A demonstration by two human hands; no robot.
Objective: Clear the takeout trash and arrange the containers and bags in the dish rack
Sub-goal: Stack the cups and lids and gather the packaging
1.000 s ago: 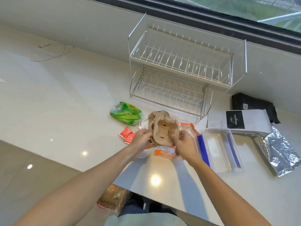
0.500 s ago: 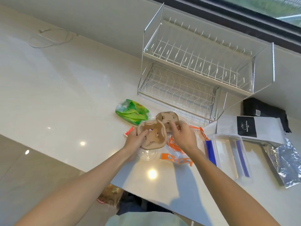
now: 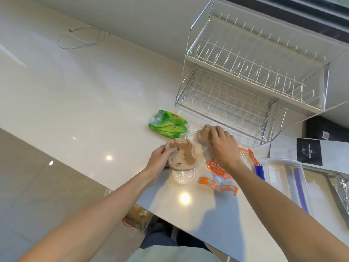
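Note:
My left hand (image 3: 160,160) grips a brown pulp cup carrier (image 3: 184,157) by its left edge, just above a clear plastic lid (image 3: 183,175). A second brown pulp carrier piece (image 3: 204,133) lies nearer the rack, and my right hand (image 3: 223,146) holds it from above. Under my right wrist lies an orange and clear plastic bag (image 3: 219,178). A green snack bag (image 3: 167,125) rests to the left of the pieces. The white two-tier wire dish rack (image 3: 251,82) stands behind, with both tiers bare.
A clear container with blue strips (image 3: 287,178) sits at the right, beside a white coffee bag (image 3: 309,151), a black bag (image 3: 324,129) and a foil bag (image 3: 341,188). A white cable (image 3: 83,37) lies at the far left. The counter's front edge runs diagonally below my arms.
The two brown carrier pieces, held together a second ago, have come apart: my left hand took one toward me and left, my right hand carried the other toward the rack.

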